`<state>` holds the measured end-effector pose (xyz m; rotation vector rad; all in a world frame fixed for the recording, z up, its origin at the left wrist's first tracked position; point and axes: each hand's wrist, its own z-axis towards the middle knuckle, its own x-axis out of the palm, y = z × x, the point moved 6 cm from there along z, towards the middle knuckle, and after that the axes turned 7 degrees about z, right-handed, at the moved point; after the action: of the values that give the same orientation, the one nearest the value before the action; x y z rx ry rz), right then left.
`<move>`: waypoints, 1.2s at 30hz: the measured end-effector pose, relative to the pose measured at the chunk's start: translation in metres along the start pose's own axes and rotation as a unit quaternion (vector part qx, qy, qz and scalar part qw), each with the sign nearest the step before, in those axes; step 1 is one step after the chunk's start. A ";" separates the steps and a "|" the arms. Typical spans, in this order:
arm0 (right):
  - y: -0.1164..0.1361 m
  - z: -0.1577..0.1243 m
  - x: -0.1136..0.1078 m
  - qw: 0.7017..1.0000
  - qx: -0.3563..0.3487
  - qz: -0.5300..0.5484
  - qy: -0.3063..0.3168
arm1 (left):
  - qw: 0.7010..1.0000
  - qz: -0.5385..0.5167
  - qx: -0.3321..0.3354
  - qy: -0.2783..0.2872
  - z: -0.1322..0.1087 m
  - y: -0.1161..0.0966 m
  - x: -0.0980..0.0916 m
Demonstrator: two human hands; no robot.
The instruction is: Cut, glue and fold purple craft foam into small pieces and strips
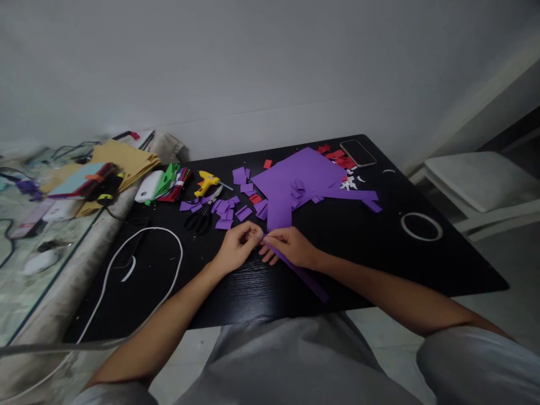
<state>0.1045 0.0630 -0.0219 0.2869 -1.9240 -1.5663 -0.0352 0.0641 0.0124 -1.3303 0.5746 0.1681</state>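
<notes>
A long purple paper strip (306,275) runs from my fingertips down toward the table's near edge. My right hand (291,246) is closed on it, thumb on top. At the strip's upper end my left hand (241,243) pinches too, its fingertips meeting the right hand's; the exact spot between them is hidden. Just beyond my hands lies a wide purple strip (279,211), which overlaps a large purple sheet (301,169). Small cut purple pieces (225,209) are scattered left of the sheet, near black-handled scissors or pliers (201,218).
A yellow glue gun (206,183), a bundle of coloured paper (172,183) and a white cable (179,253) lie on the left. Toward the right are a phone (358,153), red scraps (337,156), white scraps (350,182) and a white ring (422,226). A white chair (481,180) stands beyond.
</notes>
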 end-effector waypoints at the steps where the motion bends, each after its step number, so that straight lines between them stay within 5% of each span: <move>1: 0.000 0.000 0.001 1.000 -0.001 -0.007 0.002 | 1.000 -0.004 -0.001 -0.001 0.000 0.000 0.001; 10: 0.001 -0.001 0.004 1.000 0.001 -0.009 0.003 | 1.000 -0.020 -0.006 -0.009 -0.001 0.001 0.003; 18: -0.002 -0.003 0.005 0.993 0.076 0.082 0.031 | 0.999 -0.043 -0.031 -0.009 0.001 0.006 -0.001; 27: 0.003 0.001 0.001 1.000 -0.002 -0.007 0.027 | 0.996 -0.064 -0.052 0.026 0.001 0.006 0.003; 36: 0.006 -0.002 0.005 0.997 0.041 0.023 0.062 | 0.990 -0.106 -0.081 -0.036 0.005 0.007 -0.013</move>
<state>0.1034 0.0604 -0.0141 0.3629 -1.8882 -1.4085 -0.0476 0.0733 0.0132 -1.5271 0.3598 0.0889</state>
